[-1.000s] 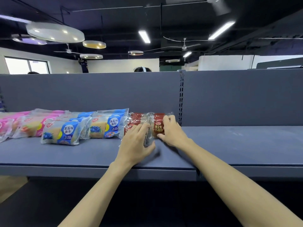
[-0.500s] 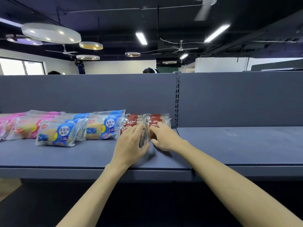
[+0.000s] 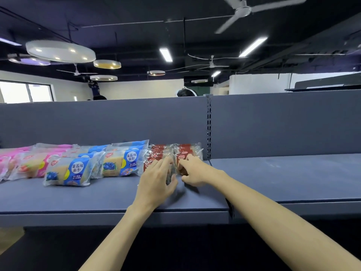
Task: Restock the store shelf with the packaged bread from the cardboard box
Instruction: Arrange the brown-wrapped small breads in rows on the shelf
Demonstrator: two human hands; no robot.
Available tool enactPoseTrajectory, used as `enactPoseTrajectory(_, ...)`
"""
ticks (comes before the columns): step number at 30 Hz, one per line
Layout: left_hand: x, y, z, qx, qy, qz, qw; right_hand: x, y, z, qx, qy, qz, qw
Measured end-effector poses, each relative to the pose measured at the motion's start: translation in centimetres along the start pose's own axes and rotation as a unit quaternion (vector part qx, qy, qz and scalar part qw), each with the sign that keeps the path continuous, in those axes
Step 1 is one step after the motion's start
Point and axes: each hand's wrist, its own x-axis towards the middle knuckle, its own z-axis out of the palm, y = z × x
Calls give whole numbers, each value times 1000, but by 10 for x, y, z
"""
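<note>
Red bread packs (image 3: 187, 151), right of blue packs (image 3: 125, 163): left hand (image 3: 156, 182) flat atop, right hand (image 3: 192, 171) pinching one wrapper; best squared gently against the shelf (image 3: 273, 173) back.

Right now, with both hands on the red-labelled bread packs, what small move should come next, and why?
Probably nudge the front red-labelled bread packs back toward the shelf's rear panel and square them up. The left hand and right hand both rest on the front packs, which sit rumpled and close together, ahead of the ones behind. Bare shelf lies to their right for later packs.
</note>
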Motion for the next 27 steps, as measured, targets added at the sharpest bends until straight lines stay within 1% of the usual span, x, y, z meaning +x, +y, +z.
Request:
enactPoseTrajectory(6, 0, 1, -2, 5, 7, 18, 1000, -34, -6, -11, -36, -17, -34, 999)
enactPoseTrajectory(9, 1, 2, -5, 19, 11, 30, 999, -46, -12, -21, -42, -1, -45, 998)
enactPoseTrajectory(14, -5, -1, -17, 42, -49, 46, 997, -52, -27, -37, -49, 50, -45, 997)
enactPoseTrajectory(16, -14, -11, -33, 47, -58, 61, 995, -50, -34, -42, -36, 62, -51, 996)
enactPoseTrajectory(20, -37, -44, -85, 100, -73, 86, 989, -39, -63, -50, -16, 60, -69, 996)
enactPoseTrajectory(23, -59, -72, -128, 145, -81, 70, 984, -22, -103, -50, 5, 74, -87, 993)
enactPoseTrajectory(27, -92, -104, -182, 207, -109, 31, 972, 3, -175, -47, 35, 84, -149, 985)
